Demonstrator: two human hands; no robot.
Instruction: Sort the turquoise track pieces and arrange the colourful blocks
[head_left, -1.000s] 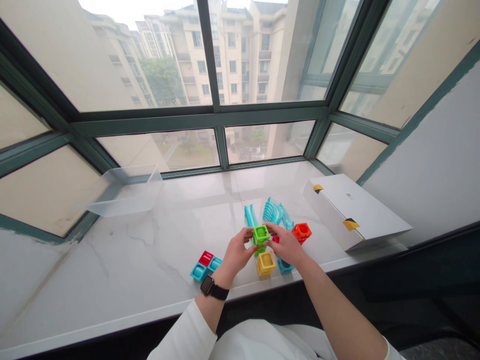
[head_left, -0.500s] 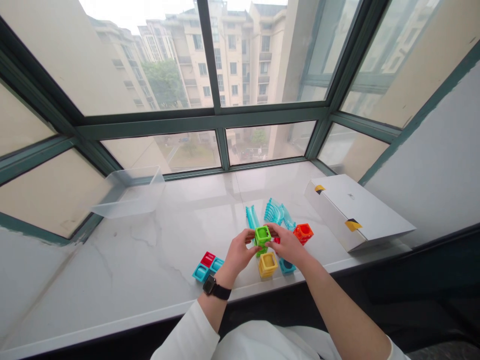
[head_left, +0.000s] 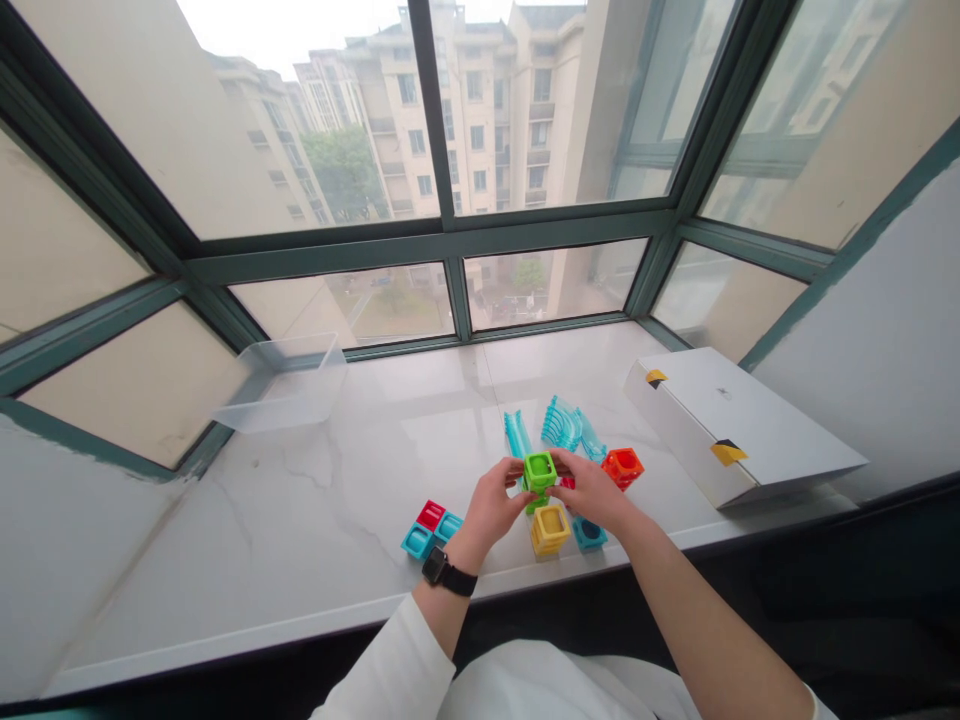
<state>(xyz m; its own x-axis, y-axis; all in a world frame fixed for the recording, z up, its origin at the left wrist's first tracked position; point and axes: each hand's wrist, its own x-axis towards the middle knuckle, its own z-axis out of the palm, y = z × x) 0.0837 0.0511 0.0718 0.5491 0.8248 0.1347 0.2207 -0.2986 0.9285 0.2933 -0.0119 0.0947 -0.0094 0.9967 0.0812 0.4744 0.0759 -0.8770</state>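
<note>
A stack of green toy blocks (head_left: 539, 470) stands between my two hands, behind a yellow block (head_left: 551, 528). My left hand (head_left: 495, 505) grips its left side with thumb and fingers. From the right, my right hand (head_left: 589, 488) closes on the same stack. Right of the yellow block is a blue block (head_left: 589, 533), and an orange-red block (head_left: 622, 466) sits beyond my right hand. A bit of red block shows beside my right fingers, mostly hidden. Near my left wrist lie a red block (head_left: 431, 515) and blue blocks (head_left: 418, 541), side by side.
Clear blue track pieces (head_left: 562, 424) and a straight blue chute (head_left: 517, 436) lie behind my hands. A translucent plastic bin (head_left: 281, 415) stands at the back left, a white box (head_left: 750, 420) at the right. Windows border the white marble sill (head_left: 315, 540).
The whole view has shifted slightly, so everything appears a little further right. Both hands stay on the green blocks, with little visible movement.
</note>
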